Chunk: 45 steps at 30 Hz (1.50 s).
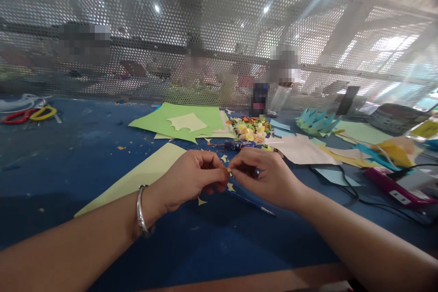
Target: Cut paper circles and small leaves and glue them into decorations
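Observation:
Both of my hands meet over the blue table, fingertips pinched at a small yellowish paper piece. My left hand, with a silver bangle at the wrist, has its thumb and fingers closed at the left side of this piece. From the right, my right hand pinches it between thumb and forefinger. The piece is mostly hidden by the fingertips. Below lie pale yellow paper scraps and a thin blue stick. Under my left forearm is a pale yellow sheet.
Beyond my hands lie green paper, a pile of small paper flowers and a dark blue tool. Scissors rest far left. At right are a purple power strip, its cable and blue folded paper. Perforated metal mesh stands behind.

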Each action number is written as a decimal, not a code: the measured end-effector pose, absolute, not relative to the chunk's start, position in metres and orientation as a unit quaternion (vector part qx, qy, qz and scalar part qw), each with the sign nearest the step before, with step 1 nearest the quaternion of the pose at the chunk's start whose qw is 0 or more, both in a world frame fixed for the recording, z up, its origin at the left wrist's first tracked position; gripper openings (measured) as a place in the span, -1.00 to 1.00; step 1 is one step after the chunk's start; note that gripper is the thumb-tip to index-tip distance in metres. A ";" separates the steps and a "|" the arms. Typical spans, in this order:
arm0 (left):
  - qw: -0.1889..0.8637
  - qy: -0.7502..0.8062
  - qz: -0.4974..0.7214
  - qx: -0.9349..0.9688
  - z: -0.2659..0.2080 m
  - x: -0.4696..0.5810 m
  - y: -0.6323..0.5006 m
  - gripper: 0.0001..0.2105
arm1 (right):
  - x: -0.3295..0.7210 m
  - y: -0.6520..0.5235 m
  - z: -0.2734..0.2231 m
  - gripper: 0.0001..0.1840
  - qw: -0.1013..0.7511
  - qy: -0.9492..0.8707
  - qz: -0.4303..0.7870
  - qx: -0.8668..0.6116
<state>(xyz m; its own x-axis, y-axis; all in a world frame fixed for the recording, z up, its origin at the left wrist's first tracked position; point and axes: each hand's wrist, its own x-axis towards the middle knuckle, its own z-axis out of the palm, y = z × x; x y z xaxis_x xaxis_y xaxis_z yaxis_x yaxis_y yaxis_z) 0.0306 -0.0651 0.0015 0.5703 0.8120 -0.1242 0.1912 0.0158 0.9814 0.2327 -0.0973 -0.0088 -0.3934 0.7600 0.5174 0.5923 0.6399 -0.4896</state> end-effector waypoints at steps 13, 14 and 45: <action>0.598 0.381 0.281 0.647 -0.001 0.031 -0.062 -0.72 | 0.232 -0.098 -0.008 -0.88 0.396 -0.787 0.144 -0.451; 0.588 0.383 0.282 0.654 -0.001 0.031 -0.062 -0.73 | 0.232 -0.098 -0.009 -0.88 0.397 -0.783 0.150 -0.454; 0.255 0.423 0.184 0.850 -0.008 0.010 -0.032 -0.80 | 0.238 -0.079 -0.023 -0.85 0.295 -0.777 0.115 -0.544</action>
